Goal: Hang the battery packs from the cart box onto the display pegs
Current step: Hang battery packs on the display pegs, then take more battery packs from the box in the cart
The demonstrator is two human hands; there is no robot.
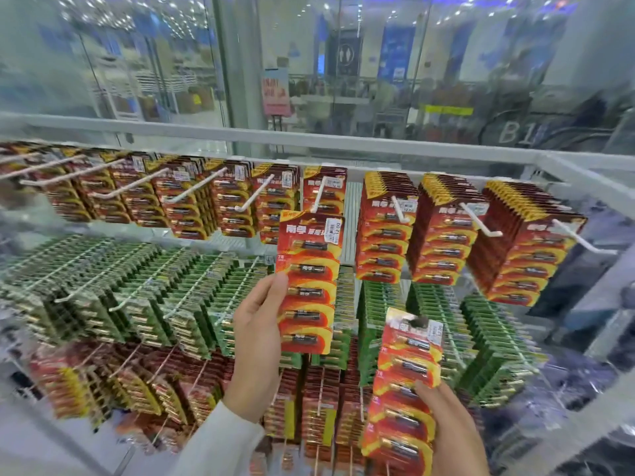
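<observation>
Red cardboard battery pack (309,269), probably light and bendy, pinched at its nine-o'clock edge by left hand (256,338); right hand (450,431) clasps spare packs (409,365).

The left hand (256,341) grips one pack (309,286) by its left edge. Above that grip, behind the pack's top, a peg (320,197) juts out. Below and right of it, the right hand (450,434) grips a sheaf (405,383) of packs from the sheaf's lower right. Behind both grips hang rows of packs (443,235); glass (309,63) stands behind them.
</observation>
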